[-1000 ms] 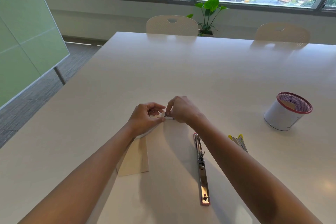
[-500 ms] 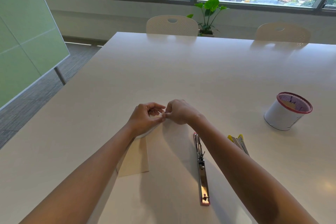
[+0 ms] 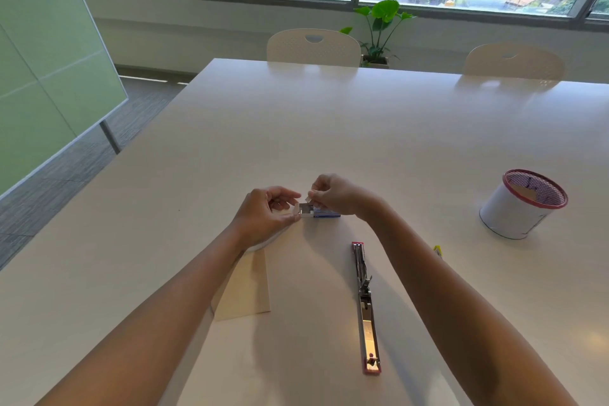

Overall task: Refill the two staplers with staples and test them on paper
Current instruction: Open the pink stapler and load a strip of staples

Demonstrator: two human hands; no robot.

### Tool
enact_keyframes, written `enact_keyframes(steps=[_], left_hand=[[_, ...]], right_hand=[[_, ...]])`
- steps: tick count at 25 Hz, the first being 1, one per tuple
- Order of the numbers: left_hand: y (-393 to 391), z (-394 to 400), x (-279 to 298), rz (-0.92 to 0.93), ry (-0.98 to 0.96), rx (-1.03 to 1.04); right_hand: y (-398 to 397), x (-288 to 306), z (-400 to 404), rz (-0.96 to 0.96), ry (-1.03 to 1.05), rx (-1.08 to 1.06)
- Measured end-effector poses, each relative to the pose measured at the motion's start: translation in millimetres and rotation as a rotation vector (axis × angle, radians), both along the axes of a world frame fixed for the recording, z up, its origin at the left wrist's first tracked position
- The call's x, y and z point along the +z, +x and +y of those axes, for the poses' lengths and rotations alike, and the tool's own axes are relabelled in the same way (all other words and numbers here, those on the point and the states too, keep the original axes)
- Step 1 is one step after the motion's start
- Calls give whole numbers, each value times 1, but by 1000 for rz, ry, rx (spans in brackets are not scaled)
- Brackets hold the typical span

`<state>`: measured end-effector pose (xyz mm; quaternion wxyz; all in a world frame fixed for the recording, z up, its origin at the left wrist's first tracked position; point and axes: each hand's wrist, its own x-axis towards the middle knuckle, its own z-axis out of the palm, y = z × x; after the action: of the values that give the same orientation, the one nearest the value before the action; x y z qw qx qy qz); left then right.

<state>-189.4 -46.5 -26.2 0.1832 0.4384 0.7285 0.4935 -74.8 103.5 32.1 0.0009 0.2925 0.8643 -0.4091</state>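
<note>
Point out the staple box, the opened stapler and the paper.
Small blue and white staple box (image 3: 324, 212), head view, blue side.
Opened pink metal stapler (image 3: 366, 313), head view, mid rail.
Cream paper sheet (image 3: 245, 293), head view, bare middle.

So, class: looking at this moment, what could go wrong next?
1. The staple box is held open above the table by both hands; tilted, its staples could spill.
2. The pink stapler lies unfolded beside the right forearm, which could knock it.
3. The paper lies partly under the left arm and could crease.
</note>
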Motion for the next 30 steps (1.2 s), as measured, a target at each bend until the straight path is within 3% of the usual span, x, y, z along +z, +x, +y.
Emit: enact_keyframes(steps=[5, 15, 17, 19, 24, 26, 30], left_hand=[[1, 0, 0, -9, -3, 17], [0, 2, -3, 5, -37, 51], [-1, 2, -3, 12, -34, 41], [-1, 2, -3, 19, -35, 42], [-3, 3, -4, 10, -15, 33], [-3, 5, -5, 8, -1, 25], [-1, 6, -6, 6, 9, 39]], right_hand=[[7, -4, 1, 192, -539, -97], [29, -4, 9, 295, -1162, -240], [32, -5, 12, 295, -1209, -295], [35, -7, 16, 295, -1054, -364], [54, -13, 28, -6, -136, -209], [61, -18, 25, -75, -17, -173], [64, -25, 20, 41, 141, -163]])
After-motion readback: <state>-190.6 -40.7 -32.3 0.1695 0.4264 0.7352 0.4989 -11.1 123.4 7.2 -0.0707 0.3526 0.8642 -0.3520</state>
